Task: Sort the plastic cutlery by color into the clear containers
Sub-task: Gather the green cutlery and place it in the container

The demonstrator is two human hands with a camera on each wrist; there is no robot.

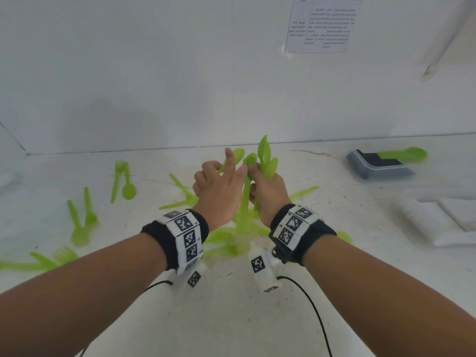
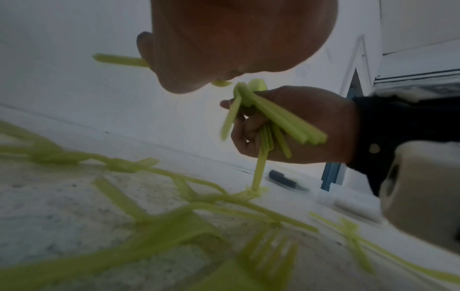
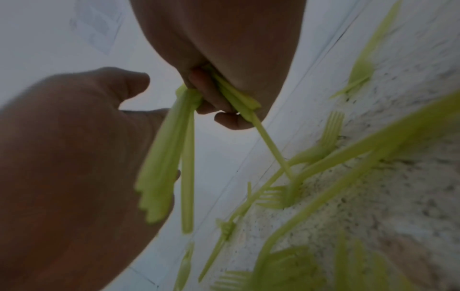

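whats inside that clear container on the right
One green spoon lies in the clear container, its bowl sticking out over the far rim. The base looks dark. Blur hides whether anything else is inside.

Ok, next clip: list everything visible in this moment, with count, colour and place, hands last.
bundle of spoons: several, exact count unclear, green, held upright in the right hand above the table
single spoon: one, green, pinched in the left hand beside the bundle
loose cutlery: many forks, spoons and knives, green, scattered over the table, mostly left and under the hands
container: one, clear with something dark inside, far right of the table, one green spoon lying across it
table: one, white, speckled
printed sheet: one, white, on the back wall
wrist bands: two, black with marker tags
left hand: pinches the single spoon
right hand: grips the bundle
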